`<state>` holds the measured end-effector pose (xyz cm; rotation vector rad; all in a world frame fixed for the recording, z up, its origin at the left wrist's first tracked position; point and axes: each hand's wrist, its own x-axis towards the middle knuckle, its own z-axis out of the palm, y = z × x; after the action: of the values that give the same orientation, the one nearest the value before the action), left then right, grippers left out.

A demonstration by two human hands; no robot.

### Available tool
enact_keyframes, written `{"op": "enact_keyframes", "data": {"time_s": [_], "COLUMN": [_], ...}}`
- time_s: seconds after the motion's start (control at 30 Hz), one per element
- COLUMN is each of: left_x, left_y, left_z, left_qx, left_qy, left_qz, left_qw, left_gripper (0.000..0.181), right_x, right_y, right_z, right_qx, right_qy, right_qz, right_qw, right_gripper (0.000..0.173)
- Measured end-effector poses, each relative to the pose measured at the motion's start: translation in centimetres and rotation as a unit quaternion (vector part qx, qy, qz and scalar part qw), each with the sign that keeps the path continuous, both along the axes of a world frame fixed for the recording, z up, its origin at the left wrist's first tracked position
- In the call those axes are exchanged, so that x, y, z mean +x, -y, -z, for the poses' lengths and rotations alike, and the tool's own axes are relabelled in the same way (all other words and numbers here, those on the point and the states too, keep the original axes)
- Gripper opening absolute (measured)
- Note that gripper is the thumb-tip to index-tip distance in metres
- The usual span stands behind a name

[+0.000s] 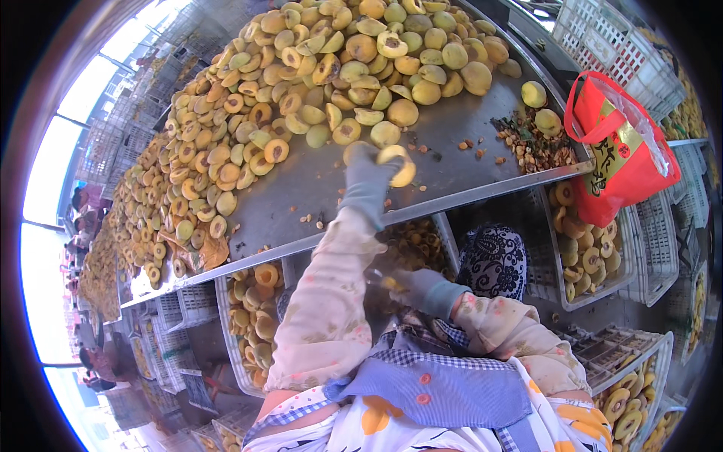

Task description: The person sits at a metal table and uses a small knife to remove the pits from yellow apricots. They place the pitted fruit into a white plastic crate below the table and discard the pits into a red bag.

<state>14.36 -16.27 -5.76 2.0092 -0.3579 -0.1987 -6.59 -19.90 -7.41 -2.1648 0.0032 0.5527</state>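
My left hand (364,178), in a grey glove, reaches over the metal table (282,195). Its thumb and fingers close on a cut yellow peach half (402,169); another fruit (356,151) lies partly hidden behind the fingers. Closer to my body, my right hand (421,288), also gloved, grips a small blurred tool (375,275) with a shiny end and something yellow by the fingers. Below that hand, under the table edge, sits a crate of cut fruit (415,243). A large heap of whole and halved peaches (316,68) covers the far part of the table.
Pits and scraps (536,144) lie in the table's right corner beside a red bag (615,147). Crates of fruit halves stand at left (254,322), right (590,254) and lower right (627,390). A raised metal rim (480,189) edges the table. Other people sit far left.
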Motion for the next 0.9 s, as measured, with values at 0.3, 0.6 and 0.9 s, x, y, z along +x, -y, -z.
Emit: {"op": "enact_keyframes", "data": {"time_s": [0.3,0.6,0.9], "left_x": [-9.1,-13.7,-14.1], "left_y": [-10.5,-13.3,-14.8], "left_z": [-7.7,-7.9,-5.5], "left_qx": [-0.541,-0.511,-0.234], "left_qy": [-0.348,-0.243,0.103], "left_qz": [-0.016,-0.08,-0.08], "left_qw": [0.765,0.821,0.963], "left_gripper": [0.046,0.04,0.033], "right_x": [1.2,-0.1,-0.9], "right_y": [-0.3,-4.1,-5.4], "right_z": [-8.6,-8.9,-9.3], "right_qx": [-0.099,-0.165,-0.13], "right_qy": [0.256,0.19,0.13], "right_qz": [0.143,0.111,0.085], "right_qw": [0.951,0.961,0.979], "right_gripper": [0.034,0.036,0.036]}}
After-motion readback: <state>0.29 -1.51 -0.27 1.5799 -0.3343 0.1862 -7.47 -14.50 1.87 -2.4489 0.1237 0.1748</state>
